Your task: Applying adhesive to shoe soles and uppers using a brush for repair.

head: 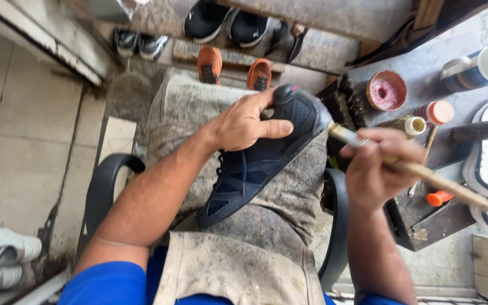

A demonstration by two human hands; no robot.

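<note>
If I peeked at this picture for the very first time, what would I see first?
First you'd see the dark blue shoe lying on the person's lap in the middle, with the left hand gripping its toe end. Just right of it, the right hand holds a long wooden brush whose tip meets the shoe. Two bright orange shoes stand on the floor above.

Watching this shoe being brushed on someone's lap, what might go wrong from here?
1. The dark blue shoe lies on the lap, steadied only by the left hand at its toe; it might slip while the brush in the right hand works on it.
2. The brush's long handle reaches back over the crowded workbench, so a swing could knock the small orange-capped bottle.
3. Whatever is on the brush may smear the thumb lying beside it.
</note>
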